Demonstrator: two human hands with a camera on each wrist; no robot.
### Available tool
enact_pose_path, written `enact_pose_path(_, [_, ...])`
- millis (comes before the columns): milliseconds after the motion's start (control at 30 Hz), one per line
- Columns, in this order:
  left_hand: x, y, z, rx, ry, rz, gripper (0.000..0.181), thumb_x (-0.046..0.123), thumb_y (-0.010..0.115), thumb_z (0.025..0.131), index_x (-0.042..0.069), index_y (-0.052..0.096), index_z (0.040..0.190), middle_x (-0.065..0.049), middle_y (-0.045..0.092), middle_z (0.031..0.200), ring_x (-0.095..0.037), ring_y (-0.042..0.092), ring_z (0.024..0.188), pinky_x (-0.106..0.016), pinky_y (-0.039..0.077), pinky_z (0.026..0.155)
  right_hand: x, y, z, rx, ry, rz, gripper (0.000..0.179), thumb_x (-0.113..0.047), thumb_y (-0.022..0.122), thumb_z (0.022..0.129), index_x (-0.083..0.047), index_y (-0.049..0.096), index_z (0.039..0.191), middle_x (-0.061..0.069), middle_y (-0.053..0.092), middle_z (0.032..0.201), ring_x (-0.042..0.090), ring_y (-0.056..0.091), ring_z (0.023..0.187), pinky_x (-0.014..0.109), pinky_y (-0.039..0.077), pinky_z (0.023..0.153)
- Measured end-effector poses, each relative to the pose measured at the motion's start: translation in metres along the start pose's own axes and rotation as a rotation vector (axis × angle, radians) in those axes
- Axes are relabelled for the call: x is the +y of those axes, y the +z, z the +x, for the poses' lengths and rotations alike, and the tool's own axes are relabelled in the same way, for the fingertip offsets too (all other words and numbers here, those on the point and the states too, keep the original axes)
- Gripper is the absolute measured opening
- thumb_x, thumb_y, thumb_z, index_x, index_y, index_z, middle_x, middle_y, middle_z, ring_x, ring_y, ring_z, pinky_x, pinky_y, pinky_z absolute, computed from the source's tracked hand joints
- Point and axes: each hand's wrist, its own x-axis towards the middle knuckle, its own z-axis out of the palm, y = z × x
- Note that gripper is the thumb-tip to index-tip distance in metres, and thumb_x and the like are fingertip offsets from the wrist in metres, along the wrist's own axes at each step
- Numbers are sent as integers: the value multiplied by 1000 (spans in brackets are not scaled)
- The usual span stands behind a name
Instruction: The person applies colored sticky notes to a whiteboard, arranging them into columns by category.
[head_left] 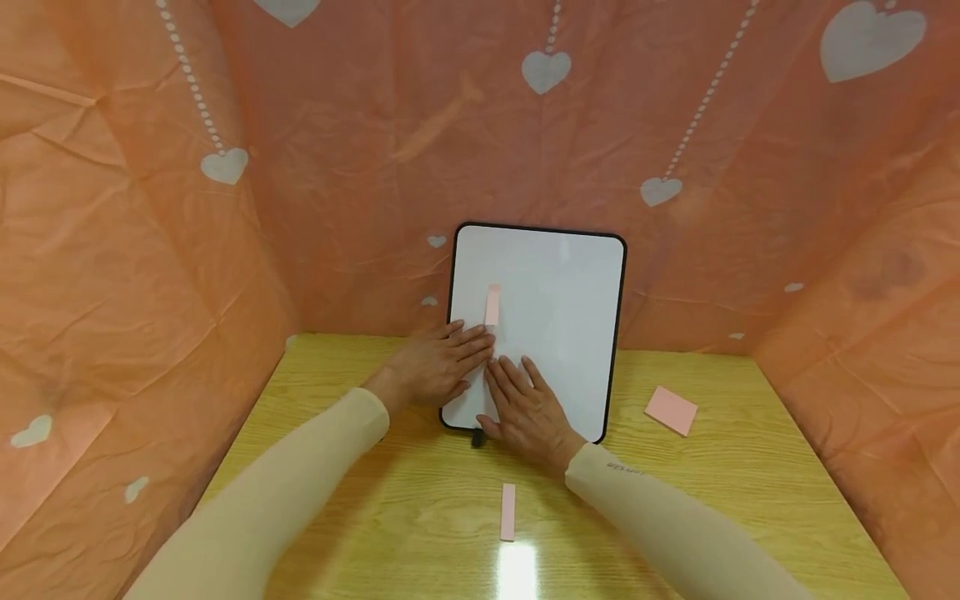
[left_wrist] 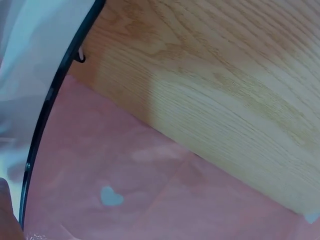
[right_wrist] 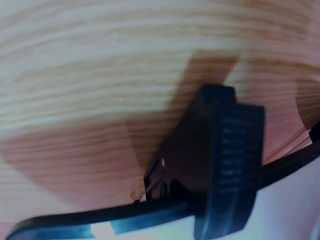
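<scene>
A whiteboard (head_left: 558, 308) with a black frame stands upright on the table. A pale pink paper strip (head_left: 492, 305) is stuck on its left half, just above the hands. My left hand (head_left: 442, 364) lies with straight fingers across the board's left edge, its fingertips right below the strip. Lower down, my right hand (head_left: 528, 412) presses flat on the board, fingers pointing up and almost meeting the left hand's. What lies under the fingers is hidden. The right wrist view shows a black foot (right_wrist: 225, 165) at the board's bottom edge.
On the wooden table (head_left: 360, 500), another pink strip (head_left: 507, 512) lies in front of the board, and a pink sticky-note pad (head_left: 671, 410) lies to its right. Orange-pink cloth (head_left: 375, 192) with white hearts hangs behind and on both sides.
</scene>
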Motion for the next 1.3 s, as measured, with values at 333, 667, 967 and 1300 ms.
enact_pose_path(333, [-3, 0, -8, 13, -25, 14, 66, 44, 47, 112, 12, 29, 168, -2, 25, 176, -22, 19, 164, -47, 19, 134, 1, -2, -1, -38, 4, -2, 77, -59, 35, 110, -2, 42, 160, 12, 42, 166, 27, 38, 157, 49, 22, 132])
enact_pose_path(667, [2, -2, -4, 49, -31, -87, 67, 45, 42, 113, 10, 27, 168, -5, 22, 176, -24, 17, 164, -46, 17, 134, -1, -4, 2, -54, 4, -5, 77, -58, 24, 112, -2, 41, 161, 12, 40, 167, 26, 37, 157, 48, 22, 132])
enact_pose_path(967, [5, -2, 0, -28, -38, -98, 80, 64, 28, 111, 12, 18, 170, -3, 11, 178, -21, 8, 165, -46, 10, 135, -2, -5, 2, -47, -1, -17, 76, -59, 32, 111, -3, 41, 161, 12, 41, 167, 26, 36, 158, 49, 22, 132])
enact_pose_path(1300, [-1, 7, -14, 18, -67, -103, 80, 64, 35, 109, 10, 26, 168, -4, 22, 176, -23, 16, 164, -47, 16, 135, -1, -7, 0, -97, 19, -6, 78, -60, 37, 109, -3, 40, 162, 10, 39, 168, 25, 34, 159, 48, 20, 133])
